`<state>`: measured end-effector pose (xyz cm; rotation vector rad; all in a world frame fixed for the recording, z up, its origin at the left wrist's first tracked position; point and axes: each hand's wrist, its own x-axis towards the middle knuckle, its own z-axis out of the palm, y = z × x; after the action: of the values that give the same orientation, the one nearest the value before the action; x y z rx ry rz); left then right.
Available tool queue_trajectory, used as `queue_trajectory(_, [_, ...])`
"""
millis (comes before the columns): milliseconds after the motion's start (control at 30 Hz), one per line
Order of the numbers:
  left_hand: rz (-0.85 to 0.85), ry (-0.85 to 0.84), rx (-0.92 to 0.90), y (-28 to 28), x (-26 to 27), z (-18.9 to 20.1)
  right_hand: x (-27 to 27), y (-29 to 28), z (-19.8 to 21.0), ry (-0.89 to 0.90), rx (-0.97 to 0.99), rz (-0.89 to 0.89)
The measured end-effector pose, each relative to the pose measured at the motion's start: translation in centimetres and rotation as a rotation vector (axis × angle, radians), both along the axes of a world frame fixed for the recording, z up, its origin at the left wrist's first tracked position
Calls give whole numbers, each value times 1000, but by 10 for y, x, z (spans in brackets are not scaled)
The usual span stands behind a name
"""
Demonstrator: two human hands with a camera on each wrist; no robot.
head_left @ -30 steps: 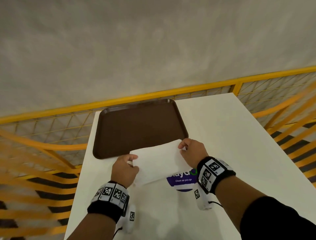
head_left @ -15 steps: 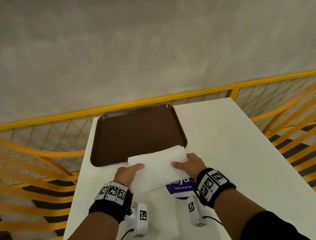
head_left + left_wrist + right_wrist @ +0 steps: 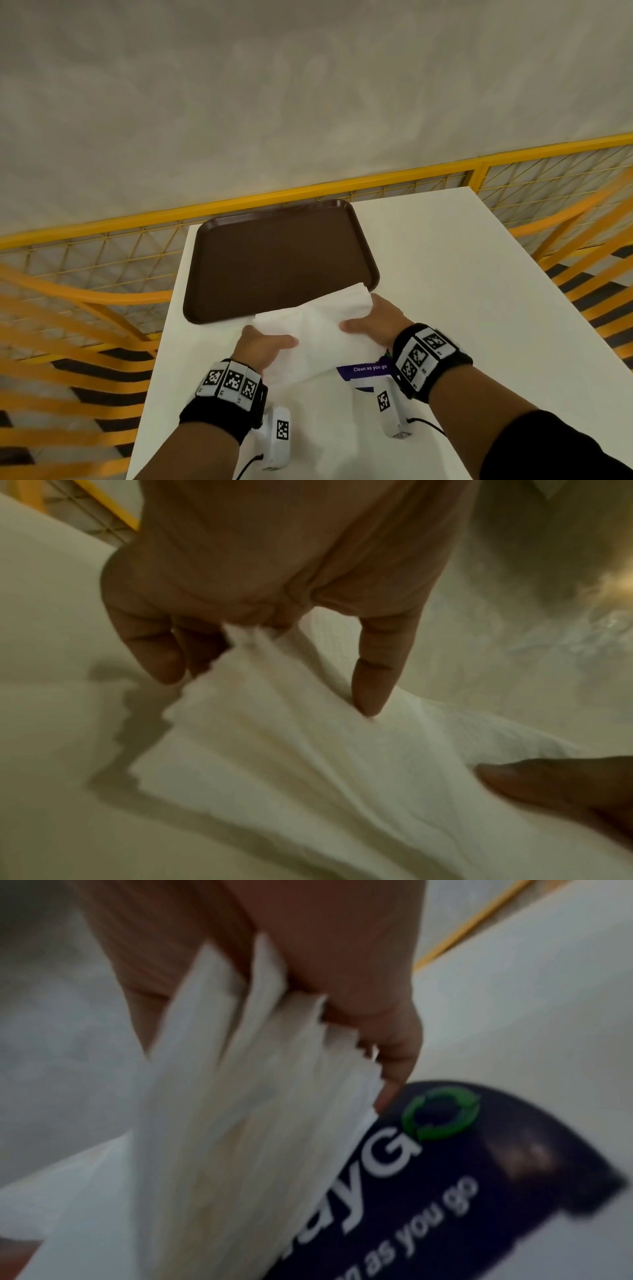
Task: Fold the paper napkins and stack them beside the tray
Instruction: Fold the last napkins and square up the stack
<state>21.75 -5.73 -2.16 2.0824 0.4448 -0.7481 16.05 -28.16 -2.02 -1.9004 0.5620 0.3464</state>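
A white paper napkin (image 3: 322,329) is held just above the white table (image 3: 479,308), its far corner over the near rim of the brown tray (image 3: 281,260). My left hand (image 3: 262,344) pinches its left edge with the thumb on top. In the left wrist view the paper (image 3: 308,764) runs up between the curled fingers (image 3: 161,653). My right hand (image 3: 373,323) grips the right edge, thumb lying over the sheet. The right wrist view shows several layered edges of the napkin (image 3: 257,1096) caught under that hand (image 3: 342,1001).
A purple sticker reading "Clean as you go" (image 3: 366,371) lies on the table under the napkin's near right side. Yellow mesh railing (image 3: 376,192) surrounds the table at the back and on both sides. Bare table stretches to the right of the tray.
Both hands have shifted from the napkin's outer corners inward, so the thumbs now lie on top of the sheet. The napkin has sunk a little and bulges between them.
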Motion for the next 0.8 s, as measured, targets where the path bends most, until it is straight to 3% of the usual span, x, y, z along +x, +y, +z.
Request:
queue_trajectory(100, [-188,-302,336,-3,-10,27,-7,0,23,-93,-149,121])
queue_trajectory(167, [-439,-547,393,-6,-14,42,-12,4,46,-212,-297,270])
queue_trajectory(267, [-721,-652,173,-9,-15,63,-18,18,83,-467,-520,516])
queue_trajectory(333, [-734,-576,-99,-12,-18,76,-20,26,103,-568,-579,601])
queue_trajectory(400, [-621,-540,-296,-13,-23,82,-22,27,116,-628,-549,556])
queue_trajectory(567, [-110,-229,-917,-4,-30,92,-33,10,112,-542,271,23])
queue_trajectory(700, [234,-67,-1225,-4,-37,101,-55,18,84,-261,855,-33])
queue_trajectory(800, [420,-30,-1274,-14,-42,98,-65,30,69,-167,1310,-45])
